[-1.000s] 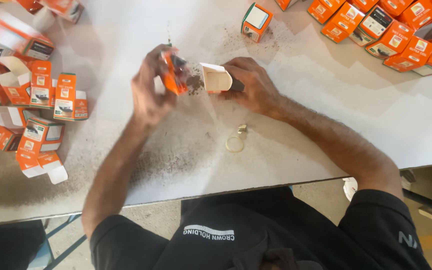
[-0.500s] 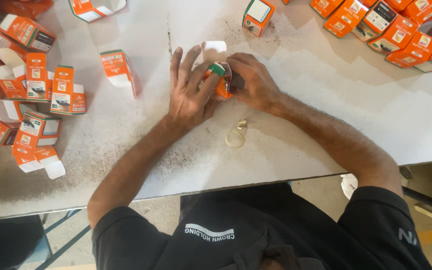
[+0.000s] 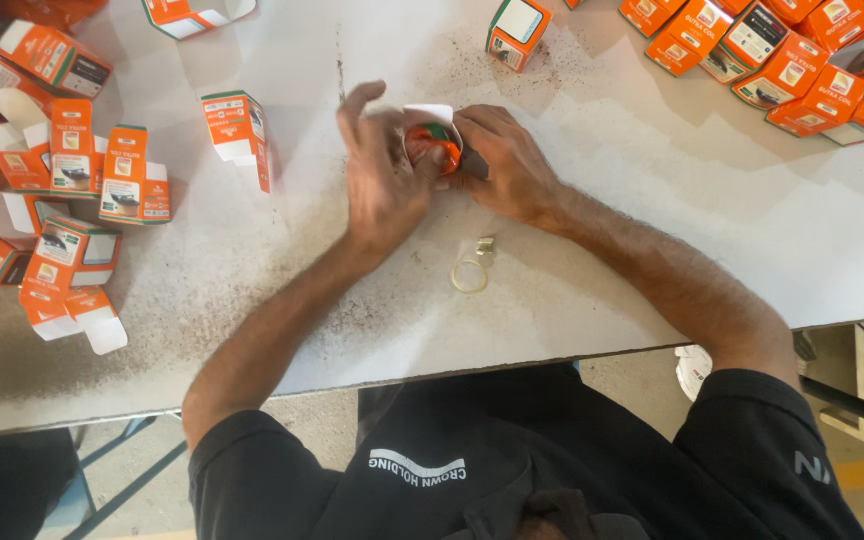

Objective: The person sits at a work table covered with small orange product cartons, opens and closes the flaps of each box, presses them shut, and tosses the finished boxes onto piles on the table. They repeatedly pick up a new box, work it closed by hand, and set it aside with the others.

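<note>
Orange cartons (image 3: 72, 150) lay heaped far left on the white table (image 3: 652, 200); at centre the left hand (image 3: 382, 180) and right hand (image 3: 507, 160) both clasped a small orange box (image 3: 432, 145), apparently closing its flap. Next, the white flap needed tucking in squarely, while more boxes (image 3: 792, 50) waited far right.

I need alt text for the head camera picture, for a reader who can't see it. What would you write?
Seen from above, a person's left hand and right hand together grip a small orange box with an open white flap over a white table. Empty orange boxes are scattered at the left, closed ones grouped at the upper right, and a small ring lies near the hands.
</note>
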Demonstrator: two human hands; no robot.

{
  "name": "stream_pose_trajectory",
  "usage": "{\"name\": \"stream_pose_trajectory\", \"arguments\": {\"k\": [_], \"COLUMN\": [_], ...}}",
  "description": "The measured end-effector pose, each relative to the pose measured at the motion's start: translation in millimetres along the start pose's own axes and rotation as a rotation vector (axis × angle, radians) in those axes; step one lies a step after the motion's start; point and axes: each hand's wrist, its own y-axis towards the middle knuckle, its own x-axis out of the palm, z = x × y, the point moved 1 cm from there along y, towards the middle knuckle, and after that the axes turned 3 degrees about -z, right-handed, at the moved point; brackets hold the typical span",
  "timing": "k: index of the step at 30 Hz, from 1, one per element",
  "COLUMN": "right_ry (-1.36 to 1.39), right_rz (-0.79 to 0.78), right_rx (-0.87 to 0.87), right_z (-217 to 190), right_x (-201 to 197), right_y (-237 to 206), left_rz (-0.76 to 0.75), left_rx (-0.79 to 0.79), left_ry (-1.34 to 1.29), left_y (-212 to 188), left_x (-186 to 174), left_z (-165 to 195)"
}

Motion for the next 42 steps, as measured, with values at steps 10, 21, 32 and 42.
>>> {"name": "stream_pose_trajectory", "arguments": {"k": [10,21,32,42], "right_ry": [0.182,-0.477,-0.295,-0.109], "right_rz": [0.024,0.023,0.135,0.148], "right_rx": [0.045,-0.213,-0.173,-0.125], "right_z": [1.0,-9.3,-12.2,-5.4], "right_x": [4.1,11.8,10.6,6.1], "right_y": [-7.2,-5.9,-9.0,-13.0], "left_rz": [-0.095,-0.457,-0.292,-0.199], "left_rx": [-0.066,-0.309,-0.181,0.709], "left_ry": [-0.453,-0.918,-0.489,0.033], "left_y": [20.6,28.6,23.7,13.5], "left_x": [21.1,-23.8,4.4,-12.4], "left_z": [-27.2,-17.5,-28.9,-22.8]}}
